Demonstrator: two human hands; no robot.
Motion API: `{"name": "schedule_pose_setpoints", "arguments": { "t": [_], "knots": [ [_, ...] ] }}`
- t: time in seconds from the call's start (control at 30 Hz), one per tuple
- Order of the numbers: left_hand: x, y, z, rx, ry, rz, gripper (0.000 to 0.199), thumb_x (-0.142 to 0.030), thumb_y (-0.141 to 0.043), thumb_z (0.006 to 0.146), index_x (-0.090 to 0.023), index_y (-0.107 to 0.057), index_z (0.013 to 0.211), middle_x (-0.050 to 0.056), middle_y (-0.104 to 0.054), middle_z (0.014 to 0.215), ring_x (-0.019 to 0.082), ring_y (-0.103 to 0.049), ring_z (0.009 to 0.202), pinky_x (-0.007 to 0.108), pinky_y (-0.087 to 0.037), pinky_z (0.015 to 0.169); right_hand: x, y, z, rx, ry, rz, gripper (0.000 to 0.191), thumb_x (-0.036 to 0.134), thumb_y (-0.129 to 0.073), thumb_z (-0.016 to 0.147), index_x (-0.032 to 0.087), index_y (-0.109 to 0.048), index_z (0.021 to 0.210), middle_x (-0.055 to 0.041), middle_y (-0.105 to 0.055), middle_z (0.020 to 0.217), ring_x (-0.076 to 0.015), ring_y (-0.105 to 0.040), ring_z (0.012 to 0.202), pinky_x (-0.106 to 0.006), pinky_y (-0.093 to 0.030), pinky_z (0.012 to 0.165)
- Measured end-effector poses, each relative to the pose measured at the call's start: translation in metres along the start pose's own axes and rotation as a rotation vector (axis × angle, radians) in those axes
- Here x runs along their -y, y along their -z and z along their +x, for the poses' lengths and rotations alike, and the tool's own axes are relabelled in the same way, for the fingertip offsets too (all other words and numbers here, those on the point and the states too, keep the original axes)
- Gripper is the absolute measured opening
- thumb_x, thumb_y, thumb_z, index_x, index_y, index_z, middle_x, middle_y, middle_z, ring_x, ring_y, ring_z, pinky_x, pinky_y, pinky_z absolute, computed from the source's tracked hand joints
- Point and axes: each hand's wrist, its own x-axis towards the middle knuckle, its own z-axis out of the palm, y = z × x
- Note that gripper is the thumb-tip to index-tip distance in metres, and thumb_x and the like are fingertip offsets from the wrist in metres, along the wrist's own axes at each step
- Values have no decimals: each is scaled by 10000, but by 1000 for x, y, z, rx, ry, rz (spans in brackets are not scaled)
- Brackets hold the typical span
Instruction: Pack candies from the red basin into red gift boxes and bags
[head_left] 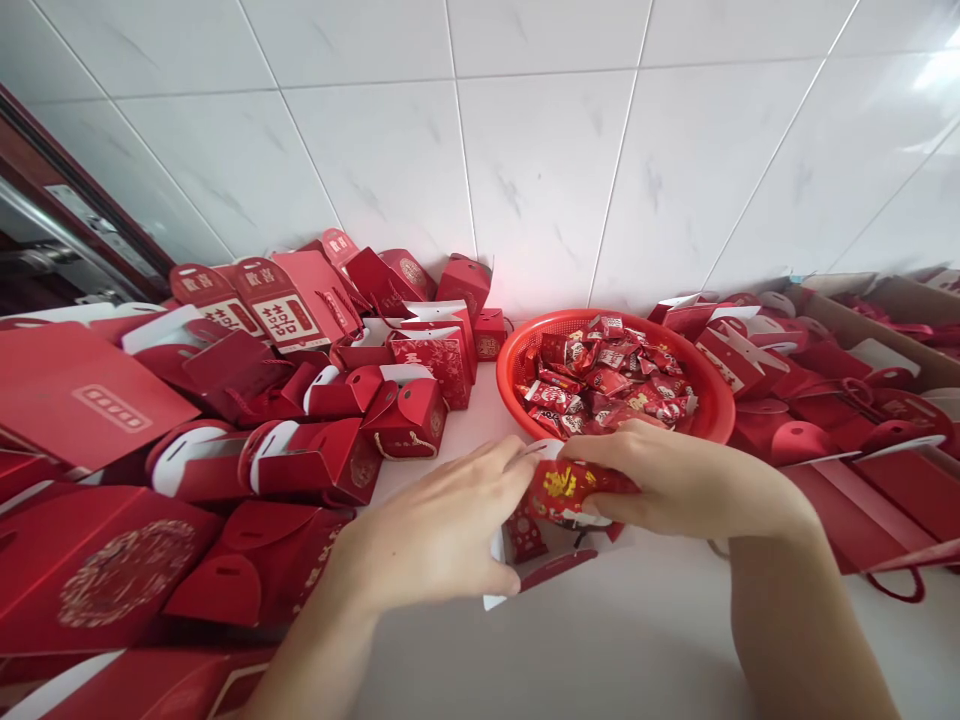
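Observation:
My left hand grips the left side of a small red gift box, whose white inner wall shows by the thumb. Between the fingers of my right hand is a red candy packet with gold print, held over the box's opening. Inside the box lies another red wrapped candy. Just beyond my hands stands a red plastic basket heaped with wrapped candies. My right fingers hide part of the packet.
Many red gift boxes and bags crowd the left side of the white table. More red boxes lie at the right, beside a brown cardboard carton. A white tiled wall rises behind.

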Motion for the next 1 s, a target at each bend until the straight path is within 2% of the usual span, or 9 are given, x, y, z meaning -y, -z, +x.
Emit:
{"name": "schedule_pose_setpoints", "arguments": {
  "t": [0.13,0.33,0.5,0.63,0.73,0.8,0.87,0.93,1.0],
  "knots": [
    [4,3,3,37,-4,16,852,-333,-780,682,-246,-447,1462,103,-465,1509,346,-494,1375,391,-486,1066,10,-11,2,-1,-153,-200,205,169,-584,917,123,-625,1112,-28,-650,708,-189,-592,606,-271,-318,523],
    [4,0,3,16,-29,-34,871,-281,-762,675,-278,-412,1472,83,-472,1497,320,-512,1362,364,-502,1037,26,-24,5,-49,-129,-322,181,51,-559,856,146,-600,1005,-14,-620,689,-185,-595,599,-280,-262,510],
    [1,1,2,-13,-22,-21,750,-203,-686,706,-288,-467,1418,72,-498,1464,308,-553,1320,346,-521,993,31,-28,-2,-63,-141,-344,197,44,-535,870,160,-581,1023,8,-601,668,-165,-565,532,-293,-215,474],
    [2,1,3,-26,-40,6,806,-150,-646,715,-284,-423,1478,86,-461,1518,315,-535,1348,351,-516,1011,32,-36,4,-57,-92,-341,208,1,-510,864,151,-603,974,-26,-651,738,-175,-599,580,-298,-250,491],
    [6,3,0,-32,-109,-30,881,-117,-642,724,-303,-360,1537,70,-445,1550,289,-505,1382,357,-457,1107,34,-40,7,-34,47,-290,136,59,-534,903,153,-628,932,-82,-706,894,-201,-655,728,-294,-345,564],
    [7,5,-4,-45,-143,-60,878,-91,-621,737,-323,-364,1545,48,-439,1565,267,-493,1393,353,-428,1141,37,-38,2,-22,111,-225,119,110,-539,933,170,-635,896,-81,-717,946,-201,-660,776,-292,-383,605],
    [9,6,-8,-72,-163,-97,874,-85,-628,741,-329,-381,1544,37,-458,1555,259,-500,1385,350,-428,1142,42,-34,-9,-73,89,-208,153,117,-525,941,185,-634,860,-54,-716,875,-178,-633,691,-290,-372,577],
    [9,6,-8,-88,-190,-148,885,-90,-658,736,-322,-388,1546,38,-489,1529,252,-516,1363,345,-449,1123,47,-28,-25,-196,34,-251,200,113,-495,947,193,-634,829,-41,-695,768,-160,-576,579,-293,-341,533],
    [9,6,-6,-77,-241,-207,889,-89,-682,727,-307,-402,1541,42,-514,1505,244,-526,1348,347,-458,1116,50,-23,-40,-300,23,-274,239,136,-467,965,202,-649,825,-42,-682,714,-156,-557,545,-285,-351,526]
  ]
}}
